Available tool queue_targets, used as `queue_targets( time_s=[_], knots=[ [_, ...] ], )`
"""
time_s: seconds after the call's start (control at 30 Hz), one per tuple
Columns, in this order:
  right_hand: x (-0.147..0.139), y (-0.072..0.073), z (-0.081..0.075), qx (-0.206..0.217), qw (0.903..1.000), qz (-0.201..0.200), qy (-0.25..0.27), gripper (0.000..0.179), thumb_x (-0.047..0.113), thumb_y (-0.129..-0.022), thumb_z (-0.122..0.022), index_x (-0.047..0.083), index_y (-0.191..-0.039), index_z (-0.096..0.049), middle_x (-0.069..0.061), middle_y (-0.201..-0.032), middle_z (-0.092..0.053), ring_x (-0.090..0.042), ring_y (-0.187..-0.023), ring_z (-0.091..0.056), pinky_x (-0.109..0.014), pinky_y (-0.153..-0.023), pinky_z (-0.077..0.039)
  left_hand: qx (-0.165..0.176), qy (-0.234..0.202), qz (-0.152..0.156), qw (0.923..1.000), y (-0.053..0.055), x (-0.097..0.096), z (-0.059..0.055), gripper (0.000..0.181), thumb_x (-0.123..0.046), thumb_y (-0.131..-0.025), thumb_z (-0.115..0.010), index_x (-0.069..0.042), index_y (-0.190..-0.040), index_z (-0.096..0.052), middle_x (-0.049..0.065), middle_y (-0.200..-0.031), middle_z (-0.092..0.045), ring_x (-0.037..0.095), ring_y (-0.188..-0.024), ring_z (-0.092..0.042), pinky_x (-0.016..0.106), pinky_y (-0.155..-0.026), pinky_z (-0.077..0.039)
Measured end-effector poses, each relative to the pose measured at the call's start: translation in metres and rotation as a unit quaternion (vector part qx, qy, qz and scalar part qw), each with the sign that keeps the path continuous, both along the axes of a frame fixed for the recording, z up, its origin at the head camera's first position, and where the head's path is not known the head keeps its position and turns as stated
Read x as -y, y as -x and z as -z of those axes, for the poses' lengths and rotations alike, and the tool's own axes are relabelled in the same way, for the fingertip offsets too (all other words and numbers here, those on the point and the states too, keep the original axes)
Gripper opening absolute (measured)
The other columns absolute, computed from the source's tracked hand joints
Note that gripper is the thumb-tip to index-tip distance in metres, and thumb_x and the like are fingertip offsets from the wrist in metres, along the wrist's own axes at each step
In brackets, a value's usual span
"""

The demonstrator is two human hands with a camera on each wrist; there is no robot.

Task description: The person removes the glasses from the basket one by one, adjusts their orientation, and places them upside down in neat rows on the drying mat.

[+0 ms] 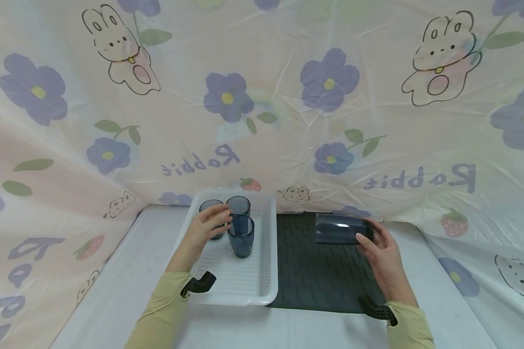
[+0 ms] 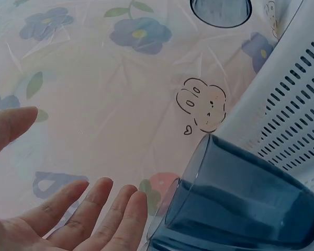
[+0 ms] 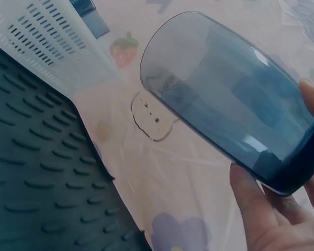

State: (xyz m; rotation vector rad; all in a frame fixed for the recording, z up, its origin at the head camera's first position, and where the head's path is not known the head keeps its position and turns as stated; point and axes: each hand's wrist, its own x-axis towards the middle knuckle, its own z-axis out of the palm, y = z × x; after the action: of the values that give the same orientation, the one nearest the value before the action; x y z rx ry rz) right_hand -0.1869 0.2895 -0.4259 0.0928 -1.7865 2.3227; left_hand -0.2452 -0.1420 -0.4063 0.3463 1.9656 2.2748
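Observation:
Over the dark mat, my right hand (image 1: 382,252) grips a blue-tinted glass (image 1: 338,229) near its base. The glass lies sideways in the air, its mouth toward the left. In the right wrist view, thumb and fingers wrap the base end of this glass (image 3: 235,99). My left hand (image 1: 203,232) is over the white basket (image 1: 268,281), fingers spread and holding nothing. Three similar glasses stand in the basket: a front glass (image 1: 242,240), a back glass (image 1: 239,206) and a left glass (image 1: 211,203) partly hidden by the left hand. The left wrist view has a glass (image 2: 246,193) beside the fingertips.
A dark ridged mat (image 1: 314,276) lies to the right of the basket on the white table (image 1: 314,329). Behind and at both sides hangs a curtain (image 1: 279,140) printed with flowers and rabbits, meeting the table's back edge.

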Motion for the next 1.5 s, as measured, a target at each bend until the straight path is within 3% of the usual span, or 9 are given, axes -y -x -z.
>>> queue_targets(
  time_s=[0.2, 0.33, 0.5, 0.77, 1.07, 1.23, 1.33, 1.5],
  knots=[
    [-0.013, -0.006, 0.001, -0.009, 0.9997, 0.005, 0.021, 0.054, -0.007, -0.091, -0.059, 0.012, -0.14, -0.047, -0.002, -0.116, -0.058, -0.008, -0.101, -0.061, -0.022, -0.081, -0.055, 0.005, 0.014, -0.018, 0.9997, -0.002, 0.007, 0.001, 0.059, -0.02, -0.094, -0.064, 0.006, -0.141, -0.038, 0.027, -0.138, -0.042, 0.035, -0.122, -0.049, 0.048, -0.103, -0.041],
    [-0.021, -0.011, 0.003, -0.013, 0.9994, 0.02, 0.024, 0.054, -0.008, -0.091, -0.059, 0.011, -0.139, -0.048, -0.001, -0.115, -0.059, -0.008, -0.097, -0.062, -0.021, -0.078, -0.055, 0.013, 0.024, -0.02, 0.9994, -0.001, 0.009, 0.002, 0.059, -0.02, -0.094, -0.064, 0.005, -0.141, -0.039, 0.025, -0.139, -0.042, 0.031, -0.121, -0.05, 0.047, -0.104, -0.04],
    [-0.031, -0.017, 0.005, 0.002, 0.999, 0.044, 0.013, 0.055, -0.007, -0.09, -0.061, 0.012, -0.14, -0.048, 0.0, -0.114, -0.058, -0.006, -0.095, -0.062, -0.02, -0.077, -0.055, 0.022, 0.039, -0.022, 0.9988, 0.002, 0.011, 0.005, 0.058, -0.019, -0.093, -0.065, 0.003, -0.14, -0.041, 0.023, -0.136, -0.046, 0.027, -0.119, -0.051, 0.046, -0.105, -0.04],
    [-0.043, -0.025, 0.005, 0.031, 0.9956, 0.085, -0.025, 0.06, -0.002, -0.088, -0.066, 0.015, -0.142, -0.045, 0.004, -0.113, -0.056, -0.003, -0.094, -0.061, -0.016, -0.074, -0.054, 0.032, 0.071, -0.022, 0.9967, 0.004, 0.011, 0.005, 0.061, -0.022, -0.092, -0.066, 0.002, -0.142, -0.04, 0.019, -0.132, -0.049, 0.032, -0.123, -0.048, 0.045, -0.104, -0.041],
    [-0.058, -0.022, 0.004, 0.027, 0.992, 0.113, -0.049, 0.063, 0.0, -0.086, -0.069, 0.018, -0.142, -0.045, 0.005, -0.117, -0.052, 0.001, -0.095, -0.061, -0.011, -0.075, -0.052, 0.048, 0.091, -0.031, 0.9942, 0.01, 0.012, 0.01, 0.064, -0.03, -0.089, -0.07, -0.002, -0.14, -0.043, 0.016, -0.133, -0.05, 0.029, -0.123, -0.048, 0.043, -0.105, -0.041],
    [-0.068, -0.018, 0.004, 0.028, 0.9885, 0.133, -0.067, 0.067, 0.0, -0.086, -0.07, 0.019, -0.144, -0.043, -0.003, -0.129, -0.043, 0.001, -0.102, -0.055, -0.007, -0.075, -0.049, 0.049, 0.102, -0.025, 0.9933, 0.011, 0.011, 0.009, 0.066, -0.034, -0.088, -0.071, -0.003, -0.14, -0.044, 0.015, -0.134, -0.049, 0.028, -0.123, -0.048, 0.043, -0.105, -0.04],
    [-0.073, -0.016, 0.004, 0.029, 0.987, 0.142, -0.071, 0.068, 0.0, -0.086, -0.07, 0.02, -0.144, -0.042, -0.004, -0.136, -0.042, -0.008, -0.118, -0.048, -0.006, -0.078, -0.047, 0.049, 0.111, -0.021, 0.9924, 0.011, 0.01, 0.007, 0.068, -0.034, -0.088, -0.071, -0.003, -0.141, -0.043, 0.016, -0.137, -0.047, 0.029, -0.124, -0.047, 0.044, -0.106, -0.039],
    [-0.08, -0.013, -0.001, 0.035, 0.9852, 0.154, -0.067, 0.068, 0.0, -0.084, -0.072, 0.021, -0.142, -0.044, -0.002, -0.142, -0.041, -0.003, -0.112, -0.051, -0.005, -0.078, -0.046, 0.047, 0.121, -0.022, 0.9913, 0.012, 0.009, 0.006, 0.07, -0.037, -0.086, -0.072, -0.004, -0.141, -0.043, 0.015, -0.139, -0.046, 0.029, -0.125, -0.046, 0.046, -0.106, -0.038]
  ],
)
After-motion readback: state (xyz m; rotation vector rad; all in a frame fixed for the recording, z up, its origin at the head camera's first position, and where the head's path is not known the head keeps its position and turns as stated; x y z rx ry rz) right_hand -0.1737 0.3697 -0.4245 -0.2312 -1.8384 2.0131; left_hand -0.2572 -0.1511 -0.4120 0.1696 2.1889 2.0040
